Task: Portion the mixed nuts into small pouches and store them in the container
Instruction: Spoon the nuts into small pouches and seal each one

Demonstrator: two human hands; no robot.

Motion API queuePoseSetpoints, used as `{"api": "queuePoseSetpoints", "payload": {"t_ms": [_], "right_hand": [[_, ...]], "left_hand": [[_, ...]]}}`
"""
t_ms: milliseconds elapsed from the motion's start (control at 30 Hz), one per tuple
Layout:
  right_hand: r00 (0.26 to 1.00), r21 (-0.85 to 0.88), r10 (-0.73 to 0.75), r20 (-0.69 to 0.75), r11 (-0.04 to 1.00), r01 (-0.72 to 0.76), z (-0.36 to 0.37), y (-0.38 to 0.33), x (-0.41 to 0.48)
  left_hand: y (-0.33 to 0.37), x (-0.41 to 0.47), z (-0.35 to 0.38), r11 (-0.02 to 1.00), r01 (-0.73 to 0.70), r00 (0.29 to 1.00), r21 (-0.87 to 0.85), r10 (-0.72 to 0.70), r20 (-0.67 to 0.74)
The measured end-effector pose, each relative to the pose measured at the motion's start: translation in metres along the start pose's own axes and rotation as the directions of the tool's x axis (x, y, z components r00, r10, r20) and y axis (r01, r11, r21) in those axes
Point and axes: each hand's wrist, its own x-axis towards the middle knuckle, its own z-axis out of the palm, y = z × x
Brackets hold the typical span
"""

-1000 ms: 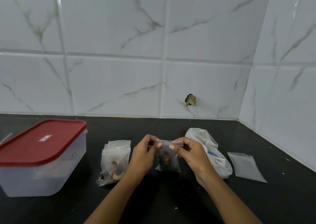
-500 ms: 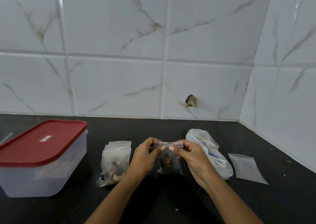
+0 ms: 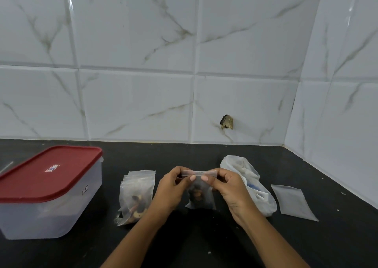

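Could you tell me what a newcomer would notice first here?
Most likely the left hand and right hand at the centre, both pinching the top strip of a small pouch of nuts. Next, the red-lidded container at the left, lid on, and the stack of filled pouches beside the left hand.

Left hand (image 3: 173, 188), right hand (image 3: 229, 188) pinch pouch (image 3: 201, 196) top strip; nuts inside, probably.

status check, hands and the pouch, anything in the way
Left hand and right hand both pinch the nut pouch at its zip strip. Nuts inside it. Container at left, red lid on. Filled pouches lie between.
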Motion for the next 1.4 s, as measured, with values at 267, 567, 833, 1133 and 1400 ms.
{"api": "queuePoseSetpoints", "payload": {"t_ms": [267,567,833,1133,1400], "right_hand": [[0.999,-0.052,-0.046,-0.023,0.998,0.045,0.001,0.006,0.003],[1.0,-0.02,0.001,0.002,1.0,-0.001,0.003,0.01,0.004],[0.998,0.063,0.052,-0.032,0.997,-0.05,-0.002,0.007,0.006],[0.993,0.067,0.099,-0.07,0.993,-0.094,-0.004,0.013,0.007],[0.989,0.129,0.117,-0.09,0.986,-0.105,-0.005,0.013,0.009]], "left_hand": [[0.007,-0.005,0.001,0.998,-0.035,0.999,0.046,0.035,-0.003],[0.009,-0.009,0.005,0.998,0.015,0.999,-0.057,-0.017,-0.028],[0.007,-0.005,0.0,0.974,0.087,0.996,-0.21,-0.089,0.003],[0.013,-0.007,-0.007,0.961,0.162,0.987,-0.226,-0.155,0.05],[0.01,-0.005,-0.007,0.953,0.181,0.982,-0.243,-0.191,-0.016]]}}
